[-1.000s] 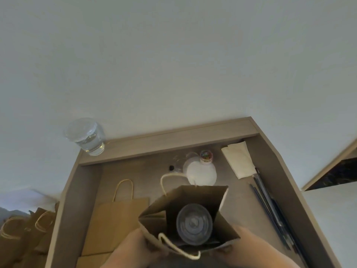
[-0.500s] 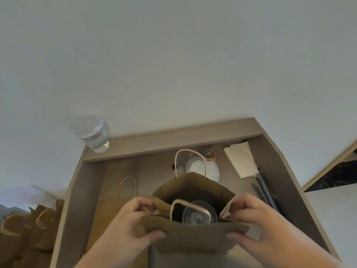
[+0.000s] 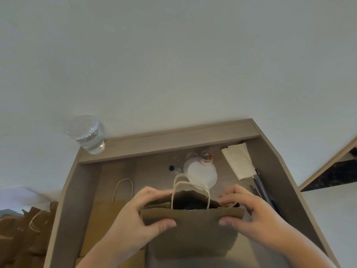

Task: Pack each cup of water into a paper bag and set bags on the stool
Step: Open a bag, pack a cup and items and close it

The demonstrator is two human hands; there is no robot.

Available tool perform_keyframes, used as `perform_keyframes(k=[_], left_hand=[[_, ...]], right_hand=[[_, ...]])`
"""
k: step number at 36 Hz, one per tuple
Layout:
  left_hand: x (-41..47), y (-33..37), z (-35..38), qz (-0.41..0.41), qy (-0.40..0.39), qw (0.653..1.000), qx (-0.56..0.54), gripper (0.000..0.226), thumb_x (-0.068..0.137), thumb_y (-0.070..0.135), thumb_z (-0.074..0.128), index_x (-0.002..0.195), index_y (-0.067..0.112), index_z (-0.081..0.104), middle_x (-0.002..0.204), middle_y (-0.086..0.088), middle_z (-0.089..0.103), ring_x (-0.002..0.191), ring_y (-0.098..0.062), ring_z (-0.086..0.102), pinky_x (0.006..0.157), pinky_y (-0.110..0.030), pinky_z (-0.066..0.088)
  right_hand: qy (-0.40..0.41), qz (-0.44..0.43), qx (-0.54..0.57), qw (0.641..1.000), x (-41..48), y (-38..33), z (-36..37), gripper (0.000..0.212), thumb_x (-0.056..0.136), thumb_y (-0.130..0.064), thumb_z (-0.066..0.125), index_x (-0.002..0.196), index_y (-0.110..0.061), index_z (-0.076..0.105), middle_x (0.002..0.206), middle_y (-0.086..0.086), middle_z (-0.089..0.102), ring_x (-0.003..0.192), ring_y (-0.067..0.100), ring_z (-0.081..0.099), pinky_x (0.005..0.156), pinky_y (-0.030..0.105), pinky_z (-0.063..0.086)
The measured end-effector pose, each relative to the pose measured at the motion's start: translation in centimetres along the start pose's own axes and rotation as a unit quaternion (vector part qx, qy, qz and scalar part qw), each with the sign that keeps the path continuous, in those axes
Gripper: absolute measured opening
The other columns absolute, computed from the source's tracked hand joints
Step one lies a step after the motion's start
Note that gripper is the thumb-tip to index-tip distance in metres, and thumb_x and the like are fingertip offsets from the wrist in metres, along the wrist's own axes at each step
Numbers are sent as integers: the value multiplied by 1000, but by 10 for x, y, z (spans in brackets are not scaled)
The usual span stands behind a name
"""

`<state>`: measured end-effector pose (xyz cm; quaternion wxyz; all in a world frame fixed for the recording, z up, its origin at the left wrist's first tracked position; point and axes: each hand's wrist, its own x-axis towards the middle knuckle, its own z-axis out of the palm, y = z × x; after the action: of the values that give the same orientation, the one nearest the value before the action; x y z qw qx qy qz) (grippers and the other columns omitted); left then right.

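Paper bag [image 3: 193, 236] stands nearest, on the desk [image 3: 150, 171]. The left hand [image 3: 139, 219] and right hand [image 3: 257, 215] pinch its mouth nearly closed, thumbs on the near panel, fingers behind. Farther back, a cup of water [image 3: 87, 135] sits on the far-left ledge.

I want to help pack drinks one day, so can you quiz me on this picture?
1. True or false: the left hand and right hand both pinch the top of the brown paper bag.
2. The cup of water stands: A on the wooden ledge; B on a stool; C in a hand.
3. On which side of the held bag does the flat paper bag lie?
Key: 1 true; 2 A; 3 its left.
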<state>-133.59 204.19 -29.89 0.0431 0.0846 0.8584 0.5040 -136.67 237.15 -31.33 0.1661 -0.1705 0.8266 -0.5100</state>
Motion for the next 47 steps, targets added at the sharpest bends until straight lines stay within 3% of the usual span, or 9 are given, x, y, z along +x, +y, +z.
perform_keyframes(k=[3, 8, 12, 17, 19, 22, 25, 38, 47], left_hand=[[4, 7, 1, -2, 13, 1000, 12, 33, 75, 43, 93, 105, 37, 82, 117, 12, 74, 114, -9, 69, 95, -24, 53], [7, 17, 5, -73, 44, 995, -50, 25, 75, 47, 92, 89, 28, 85, 82, 1, 80, 77, -10, 74, 70, -21, 54], [11, 16, 3, -100, 45, 990, -90, 41, 69, 59, 85, 88, 23, 85, 80, -6, 79, 75, -17, 74, 69, -28, 55], [15, 16, -2, -93, -2, 992, -88, 44, 72, 60, 86, 88, 19, 85, 80, -6, 77, 77, -13, 72, 71, -26, 52], [15, 20, -4, -85, -28, 993, -72, 37, 76, 59, 84, 89, 24, 85, 84, -3, 78, 81, -14, 74, 74, -25, 54], [15, 24, -5, -83, -35, 995, -50, 34, 78, 62, 81, 89, 31, 83, 81, 4, 77, 80, -11, 73, 73, -17, 52], [17, 24, -7, -72, -39, 996, -25, 35, 79, 65, 79, 96, 35, 81, 87, 8, 76, 87, -10, 74, 78, -13, 51], [16, 18, -15, -51, -40, 998, -8, 38, 83, 55, 83, 117, 38, 77, 116, 6, 74, 110, -15, 72, 96, -28, 54], [15, 21, -16, -38, -26, 999, 8, 38, 84, 52, 82, 117, 35, 77, 116, 6, 73, 111, -14, 72, 96, -29, 54]], right_hand=[[40, -6, 29, 999, 7, 1, 4, 26, 77, -49, 85, 102, -42, 84, 119, -12, 75, 121, 10, 67, 106, 26, 46], [74, -17, 44, 996, 14, 6, 4, 13, 84, -47, 82, 93, -38, 84, 94, -3, 79, 95, 19, 73, 90, 41, 57], [44, -24, 131, 990, 23, 16, 2, 34, 82, -62, 83, 90, -30, 86, 88, 0, 77, 85, 11, 71, 81, 26, 53], [-122, -26, 342, 931, 44, 44, -16, 80, 104, -66, 50, 108, 10, 74, 105, 38, 64, 104, 51, 62, 99, 54, 49], [-100, 45, 386, 916, 65, 54, -22, 84, 105, -71, 41, 116, 6, 74, 99, 31, 67, 105, 45, 65, 105, 54, 51], [48, 128, 108, 985, 113, 69, -19, 46, 102, -63, 57, 118, -26, 80, 91, -3, 74, 91, 15, 71, 95, 40, 59], [153, 159, -55, 974, 157, 78, -17, 24, 106, -33, 63, 129, -33, 71, 110, -14, 71, 105, 8, 68, 89, 27, 56], [76, 202, -273, 938, 245, 106, -32, 24, 94, -33, 69, 115, -33, 81, 124, -1, 77, 114, 26, 69, 99, 38, 58], [86, 168, -358, 915, 246, 100, -25, 15, 96, -32, 62, 86, -36, 73, 103, 0, 78, 100, 28, 70, 72, 27, 48]])
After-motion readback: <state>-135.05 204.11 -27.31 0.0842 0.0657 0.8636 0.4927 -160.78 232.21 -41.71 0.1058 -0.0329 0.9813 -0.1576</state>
